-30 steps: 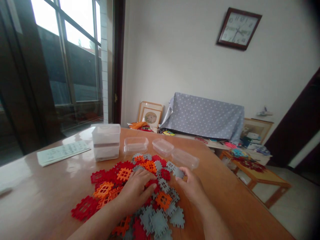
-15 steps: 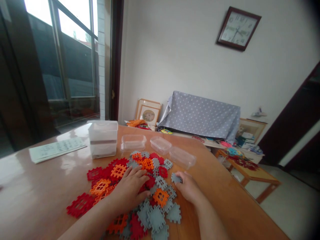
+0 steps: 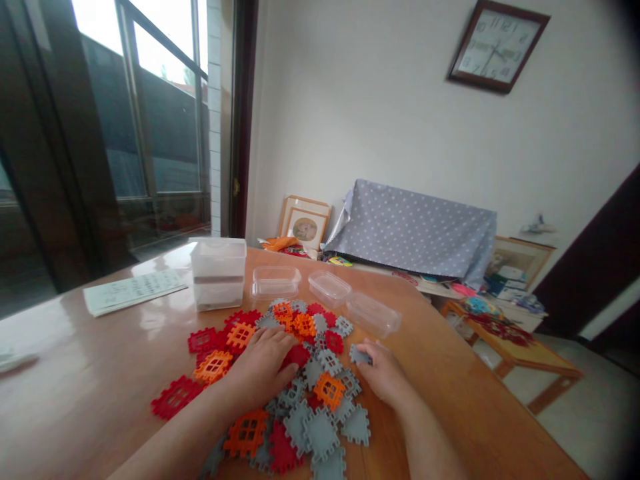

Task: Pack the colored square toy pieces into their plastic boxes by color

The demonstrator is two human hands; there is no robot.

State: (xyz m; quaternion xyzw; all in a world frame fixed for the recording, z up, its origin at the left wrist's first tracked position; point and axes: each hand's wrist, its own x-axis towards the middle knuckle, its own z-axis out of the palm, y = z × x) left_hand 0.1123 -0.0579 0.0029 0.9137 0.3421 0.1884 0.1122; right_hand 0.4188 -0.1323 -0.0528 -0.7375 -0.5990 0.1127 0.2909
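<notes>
A pile of flat interlocking plastic tiles (image 3: 320,420), red, orange and grey, lies on the wooden table (image 3: 100,373) in front of me. My left hand (image 3: 263,370) rests palm down on the pile's middle, fingers together over red and grey tiles. My right hand (image 3: 383,373) sits at the pile's right edge, its fingertips closed on a single grey tile (image 3: 359,355) that lies low on the table.
Beyond the pile stand three shallow clear tubs (image 3: 276,280) (image 3: 329,287) (image 3: 373,313) and a stack of lidded clear boxes (image 3: 218,273). A printed sheet (image 3: 133,291) lies at the left. The table's right edge drops to the floor, with a low wooden table (image 3: 505,333) beyond.
My right hand with the grey tile has come down from above the pile to the table at its right edge. My left hand has stayed on the pile; the view shifted slightly.
</notes>
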